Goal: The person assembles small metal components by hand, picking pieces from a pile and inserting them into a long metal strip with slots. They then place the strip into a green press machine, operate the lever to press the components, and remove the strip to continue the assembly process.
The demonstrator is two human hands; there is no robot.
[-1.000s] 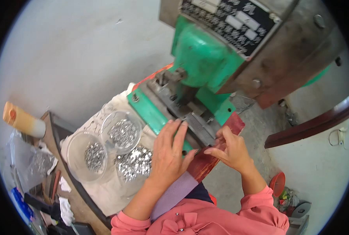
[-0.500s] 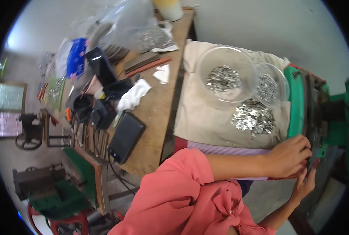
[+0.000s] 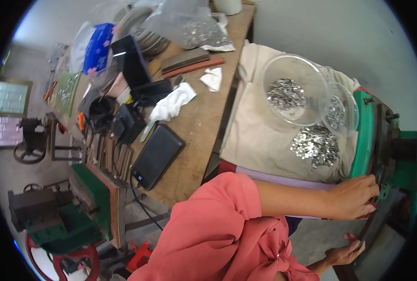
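My left hand [image 3: 354,196] is at the front of a green and dark metal hand press [image 3: 364,136]. Its fingers are bent and pinched together at the press's lower edge; whatever they hold is too small or hidden to name. Lower down, my right hand [image 3: 345,253] is beside a dark bar [image 3: 368,227] under the press, its fingers curled, and what is in them cannot be made out. Left of the press, a heap of small shiny metal pieces [image 3: 315,146] lies on a beige cloth [image 3: 250,140]. A large clear tub [image 3: 295,119] and a smaller clear tub [image 3: 351,105] hold similar pieces.
At left stands a wooden table [image 3: 197,145] with a black power bank [image 3: 159,157], a phone [image 3: 131,61], crumpled white tissue [image 3: 173,103], sharpening stones [image 3: 185,60] and a plastic bag of metal pieces [image 3: 201,33]. Another green machine [image 3: 54,234] stands lower left.
My right hand has moved down and away from my left hand, which stays at the press. The whole view has shifted a little.
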